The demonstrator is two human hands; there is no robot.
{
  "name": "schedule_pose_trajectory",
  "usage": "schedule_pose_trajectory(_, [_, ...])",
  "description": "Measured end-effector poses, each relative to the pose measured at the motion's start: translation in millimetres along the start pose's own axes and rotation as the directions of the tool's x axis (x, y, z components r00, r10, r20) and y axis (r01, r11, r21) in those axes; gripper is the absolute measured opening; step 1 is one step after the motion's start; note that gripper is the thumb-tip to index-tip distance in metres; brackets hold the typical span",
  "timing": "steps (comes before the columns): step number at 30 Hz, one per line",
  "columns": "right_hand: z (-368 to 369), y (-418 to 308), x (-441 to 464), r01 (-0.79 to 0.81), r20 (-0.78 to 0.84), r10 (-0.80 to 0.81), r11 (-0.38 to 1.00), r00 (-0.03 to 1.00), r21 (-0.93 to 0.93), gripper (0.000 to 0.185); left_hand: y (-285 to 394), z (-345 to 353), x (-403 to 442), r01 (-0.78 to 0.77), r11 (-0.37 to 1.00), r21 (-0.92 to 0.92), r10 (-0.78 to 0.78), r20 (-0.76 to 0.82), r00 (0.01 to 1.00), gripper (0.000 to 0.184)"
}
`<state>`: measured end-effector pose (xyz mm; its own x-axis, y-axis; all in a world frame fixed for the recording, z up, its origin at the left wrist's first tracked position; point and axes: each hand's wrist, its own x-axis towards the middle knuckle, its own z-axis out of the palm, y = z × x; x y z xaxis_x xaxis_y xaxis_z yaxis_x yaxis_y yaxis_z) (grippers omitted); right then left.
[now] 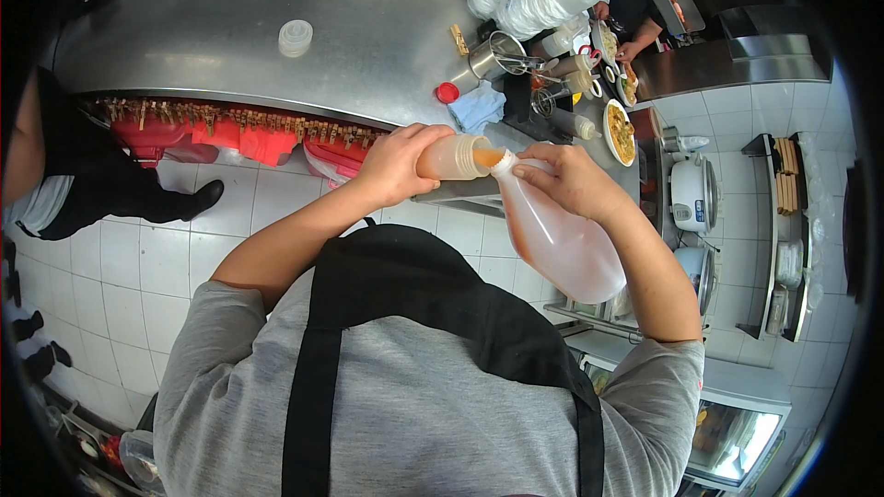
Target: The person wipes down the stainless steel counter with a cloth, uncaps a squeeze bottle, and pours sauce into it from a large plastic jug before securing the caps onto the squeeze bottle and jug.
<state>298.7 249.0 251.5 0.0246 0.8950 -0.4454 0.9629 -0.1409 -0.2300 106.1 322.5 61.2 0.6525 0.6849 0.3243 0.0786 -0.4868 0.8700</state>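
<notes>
Gripping small bottle [451, 157] in left hand [402, 162], big bottle [562, 244] by neck in right hand [568, 177], mouth to mouth at near edge of surface [230, 28]. Could spill sauce [489, 158] onto floor [451, 228] through slipped grip, misaligned mouths or too fast a tilt.

Orange-streaked jug [564, 237] slants, mouth by open bottle [449, 159].

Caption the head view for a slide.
Left grip on plastic bottle, right grip on translucent jug, orange liquid between them.
</notes>
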Motion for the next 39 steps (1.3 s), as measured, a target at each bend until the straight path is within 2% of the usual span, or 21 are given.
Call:
schedule_pose_trajectory(12, [-1, -5, 0, -0.019, 0.004, 0.019, 1.000, 1.000, -0.009, 0.027, -4, 6, -2, 0.022, 0.999, -0.032, -0.023, -0.022, 0.999, 0.071])
schedule_pose_trajectory(20, [0, -5, 2, 0.023, -0.007, -0.023, 1.000, 1.000, -0.013, 0.027, -5, 6, -4, 0.051, 0.998, -0.048, -0.052, -0.007, 0.999, 0.072])
schedule_pose_trajectory(23, [4, 0, 4, 0.085, -0.061, -0.084, 0.996, 0.995, 0.015, 0.028, -6, 6, -4, 0.046, 0.998, -0.046, -0.047, -0.013, 0.999, 0.072])
schedule_pose_trajectory(29, [4, -1, 6, 0.052, -0.044, -0.052, 0.999, 0.998, -0.006, 0.029, -9, 7, -5, 0.044, 0.997, -0.056, -0.046, -0.026, 0.999, 0.072])
schedule_pose_trajectory(35, [3, -5, 9, 0.089, -0.049, -0.090, 0.996, 0.995, -0.011, 0.029, -11, 4, -5, 0.070, 0.995, -0.071, -0.072, -0.029, 0.997, 0.071])
schedule_pose_trajectory(39, [0, -12, 13, 0.048, -0.023, -0.048, 0.998, 0.999, -0.031, 0.029, -10, -1, -6, 0.079, 0.994, -0.077, -0.082, -0.037, 0.996, 0.071])
